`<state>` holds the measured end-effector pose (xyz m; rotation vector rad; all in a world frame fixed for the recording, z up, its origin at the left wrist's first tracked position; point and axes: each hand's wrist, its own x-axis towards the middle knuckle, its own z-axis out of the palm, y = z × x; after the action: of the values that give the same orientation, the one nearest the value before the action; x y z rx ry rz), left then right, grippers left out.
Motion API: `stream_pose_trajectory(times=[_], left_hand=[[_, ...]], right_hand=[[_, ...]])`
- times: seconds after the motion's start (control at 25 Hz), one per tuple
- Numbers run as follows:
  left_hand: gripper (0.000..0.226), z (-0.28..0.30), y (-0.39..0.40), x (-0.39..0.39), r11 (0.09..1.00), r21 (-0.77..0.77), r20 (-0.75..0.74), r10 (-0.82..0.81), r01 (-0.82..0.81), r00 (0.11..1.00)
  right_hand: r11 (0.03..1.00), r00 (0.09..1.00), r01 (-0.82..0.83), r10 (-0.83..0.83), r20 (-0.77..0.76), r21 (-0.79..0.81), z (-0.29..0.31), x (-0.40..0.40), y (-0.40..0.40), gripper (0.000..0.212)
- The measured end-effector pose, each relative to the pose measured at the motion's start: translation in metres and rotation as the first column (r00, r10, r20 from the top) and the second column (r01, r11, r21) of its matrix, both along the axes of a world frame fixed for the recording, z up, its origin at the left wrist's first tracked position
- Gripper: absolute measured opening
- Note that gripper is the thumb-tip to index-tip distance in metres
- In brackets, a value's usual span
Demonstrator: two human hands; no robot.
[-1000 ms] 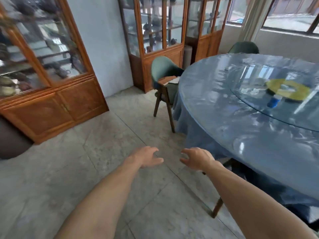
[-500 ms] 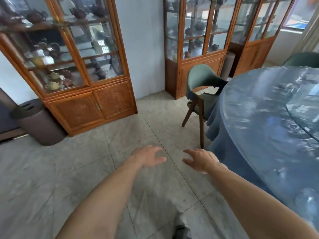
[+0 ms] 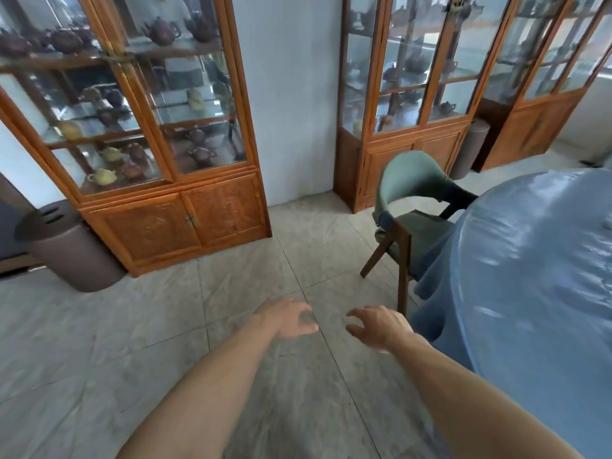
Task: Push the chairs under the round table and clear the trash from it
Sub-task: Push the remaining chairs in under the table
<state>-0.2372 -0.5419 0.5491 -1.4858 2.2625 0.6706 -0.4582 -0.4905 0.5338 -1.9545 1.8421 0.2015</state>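
The round table (image 3: 536, 293), draped in a blue cloth under shiny plastic, fills the right side. A green chair (image 3: 410, 213) with dark wooden legs stands at its left edge, its seat partly under the cloth. My left hand (image 3: 288, 318) and my right hand (image 3: 377, 326) are stretched out over the tiled floor, fingers apart and empty, a short way in front of the chair. No trash shows on the visible part of the table.
A brown cylindrical bin (image 3: 71, 250) stands at the left beside a wooden glass-front cabinet (image 3: 159, 127) full of teapots. Two more cabinets (image 3: 410, 104) line the far wall, with another brown bin (image 3: 470, 147) between them. Open tiled floor lies ahead.
The view has swung left: the table's middle with its yellow and blue items has left the frame, and the left cabinet and bin have come in. Both hands stay outstretched and empty.
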Motion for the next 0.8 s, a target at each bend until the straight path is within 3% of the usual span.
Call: stream_pose_trajectory(times=[0.24,0.52,0.8], left_hand=[[0.073,-0.027,-0.098,-0.012,0.999,0.039,-0.042,0.027,-0.026,0.999],[0.068,-0.052,-0.248,-0.002,0.995,0.083,-0.023,-0.048,0.050,0.999],[0.050,-0.047,-0.394,0.006,0.988,0.113,-0.016,-0.106,0.107,0.994]], right_hand=[[1.000,1.000,0.004,-0.004,-0.006,0.019,-0.014,-0.007,-0.089,0.045],[0.999,0.999,0.041,-0.041,-0.034,0.004,-0.020,0.005,-0.223,0.044],[0.994,0.992,0.112,-0.113,-0.053,-0.022,-0.005,0.020,-0.363,0.043]])
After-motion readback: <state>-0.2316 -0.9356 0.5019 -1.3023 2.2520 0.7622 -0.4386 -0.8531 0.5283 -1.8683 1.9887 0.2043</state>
